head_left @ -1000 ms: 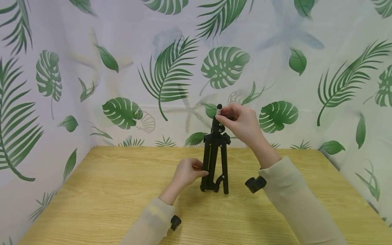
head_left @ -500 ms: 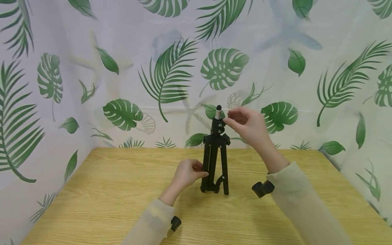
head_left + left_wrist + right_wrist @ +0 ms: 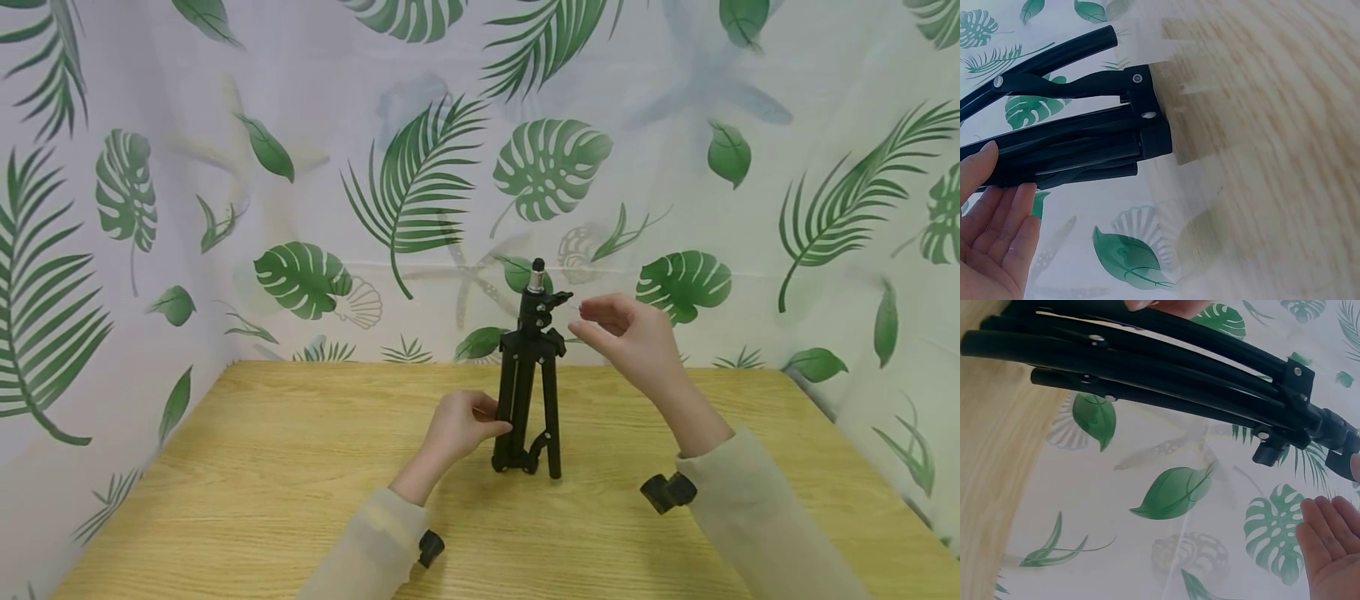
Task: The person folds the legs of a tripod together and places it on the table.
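Black tubular tripod stand (image 3: 525, 375): upright near the middle of a yellow-brown wood-grain table (image 3: 300, 458), between the two hands. Legs folded nearly together; right-hand leg (image 3: 551, 400) splayed slightly outward and linked by a short black brace arm (image 3: 537, 443) to a squarish black lower bracket (image 3: 1155, 112). Silver rivets visible at the joints. Above the legs, a black collar (image 3: 531, 315) with a small dark lever knob (image 3: 558, 299) pointing right and slightly upward; at the top, a short silver metal stud (image 3: 536, 282) with a black tip (image 3: 538, 265).

Left hand (image 3: 455, 423): closed to a pinch on the lower half of the leg bundle, thumb on one side, fingers (image 3: 1016, 219) on the other. Right hand (image 3: 637, 333): just beside the lever knob, apart from it in the head view; thumb and fingertips parted by a moderate gap, fingers gently bent, nothing in grip.

At each wrist, a pale cream cloth sleeve; beneath the right cuff, a black cylindrical clamp fitting (image 3: 667, 493); beside the left cuff, a similar dark fitting (image 3: 431, 548). Behind and to both sides of the table, a white cloth backdrop (image 3: 337, 75) printed with green leaves, pale starfish and shells.
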`<action>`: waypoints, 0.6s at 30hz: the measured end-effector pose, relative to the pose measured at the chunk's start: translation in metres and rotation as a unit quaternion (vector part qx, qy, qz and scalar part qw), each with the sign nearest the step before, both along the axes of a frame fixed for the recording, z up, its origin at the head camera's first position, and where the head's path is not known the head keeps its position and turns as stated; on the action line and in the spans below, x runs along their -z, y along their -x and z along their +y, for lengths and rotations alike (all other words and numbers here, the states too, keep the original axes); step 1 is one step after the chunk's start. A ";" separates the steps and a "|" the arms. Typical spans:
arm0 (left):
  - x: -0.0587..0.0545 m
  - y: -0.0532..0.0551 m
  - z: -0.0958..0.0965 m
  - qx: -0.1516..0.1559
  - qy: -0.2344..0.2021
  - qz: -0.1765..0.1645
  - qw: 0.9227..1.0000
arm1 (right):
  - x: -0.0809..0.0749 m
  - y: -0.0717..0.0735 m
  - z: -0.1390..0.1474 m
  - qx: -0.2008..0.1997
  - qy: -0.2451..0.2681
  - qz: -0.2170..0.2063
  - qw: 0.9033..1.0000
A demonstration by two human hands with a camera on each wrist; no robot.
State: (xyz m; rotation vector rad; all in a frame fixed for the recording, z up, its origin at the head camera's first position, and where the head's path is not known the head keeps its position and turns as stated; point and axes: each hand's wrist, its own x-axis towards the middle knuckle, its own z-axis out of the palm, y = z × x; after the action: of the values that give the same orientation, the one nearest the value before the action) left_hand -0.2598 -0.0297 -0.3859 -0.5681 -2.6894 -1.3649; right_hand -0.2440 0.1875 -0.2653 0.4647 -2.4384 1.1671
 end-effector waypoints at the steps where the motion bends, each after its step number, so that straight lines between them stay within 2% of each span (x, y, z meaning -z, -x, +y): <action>1: 0.000 0.000 0.000 0.000 0.000 0.001 1.000 | 0.002 0.000 0.001 0.000 -0.003 -0.005 1.000; 11: 0.001 0.001 0.001 0.001 -0.001 0.001 1.000 | 0.027 -0.003 0.007 -0.010 -0.022 -0.030 0.999; 18: 0.002 0.001 0.000 0.001 -0.003 0.005 1.000 | 0.042 -0.004 0.005 -0.007 -0.058 -0.012 0.998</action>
State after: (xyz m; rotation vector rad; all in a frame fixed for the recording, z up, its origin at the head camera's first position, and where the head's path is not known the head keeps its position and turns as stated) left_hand -0.2604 -0.0297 -0.3876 -0.5758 -2.6765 -1.3651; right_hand -0.2404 0.1921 -0.3077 0.5052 -2.5367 1.0470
